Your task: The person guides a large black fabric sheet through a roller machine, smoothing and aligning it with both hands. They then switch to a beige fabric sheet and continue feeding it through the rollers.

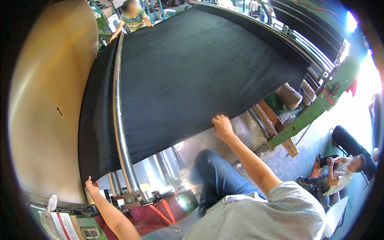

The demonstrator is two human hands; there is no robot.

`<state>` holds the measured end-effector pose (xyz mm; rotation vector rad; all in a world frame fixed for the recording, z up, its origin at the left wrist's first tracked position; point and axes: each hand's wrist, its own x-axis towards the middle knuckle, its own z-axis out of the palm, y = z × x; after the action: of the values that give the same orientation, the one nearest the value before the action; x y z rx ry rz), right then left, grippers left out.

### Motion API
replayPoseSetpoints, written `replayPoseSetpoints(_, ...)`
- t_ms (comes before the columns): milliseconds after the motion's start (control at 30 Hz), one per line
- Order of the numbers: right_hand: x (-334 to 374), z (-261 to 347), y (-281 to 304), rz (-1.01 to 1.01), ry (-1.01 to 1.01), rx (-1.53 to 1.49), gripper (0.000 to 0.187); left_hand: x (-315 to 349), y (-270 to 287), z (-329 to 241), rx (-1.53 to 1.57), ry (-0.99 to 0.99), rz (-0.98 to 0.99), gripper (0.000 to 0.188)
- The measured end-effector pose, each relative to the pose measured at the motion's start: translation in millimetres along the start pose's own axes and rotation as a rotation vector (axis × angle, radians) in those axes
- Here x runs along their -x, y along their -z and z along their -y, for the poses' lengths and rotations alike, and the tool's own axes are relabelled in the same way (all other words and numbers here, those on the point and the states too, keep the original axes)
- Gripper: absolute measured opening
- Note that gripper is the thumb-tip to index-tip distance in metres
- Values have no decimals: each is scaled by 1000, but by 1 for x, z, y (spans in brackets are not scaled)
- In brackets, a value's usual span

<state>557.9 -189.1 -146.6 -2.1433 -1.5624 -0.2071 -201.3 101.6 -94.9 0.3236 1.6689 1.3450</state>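
A wide sheet of black fabric stretches across the machine, passing under a shiny metal roller toward a big tan drum on the left. My left hand pinches the sheet's near corner beside the drum, left of the roller's near end. Farther right, my right hand is closed on the near edge of the same fabric, its fingertips partly hidden against the cloth. Shallow creases run over the fabric around it.
At the far edge another person has hands by the fabric. Gears sit at the roller's near end, above a dark red cover. A green machine frame slants along the right. A seated person is beside a black roll.
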Motion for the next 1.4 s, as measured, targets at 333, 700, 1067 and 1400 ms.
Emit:
replayPoseSetpoints(333,22,56,-26,177,194,-88,10,-7,-17,10,-44,37,20,40)
replayPoseSetpoints(700,28,118,-24,216,278,-212,14,18,-34,12,-92,23,246,32)
replayPoseSetpoints(1067,-12,18,14,-18,-30,19,16,34,-46,17,-66,41,311,42)
replayPoseSetpoints(1400,-3,-5,1,32,23,100,9,14,-22,12,28,-36,-96,39)
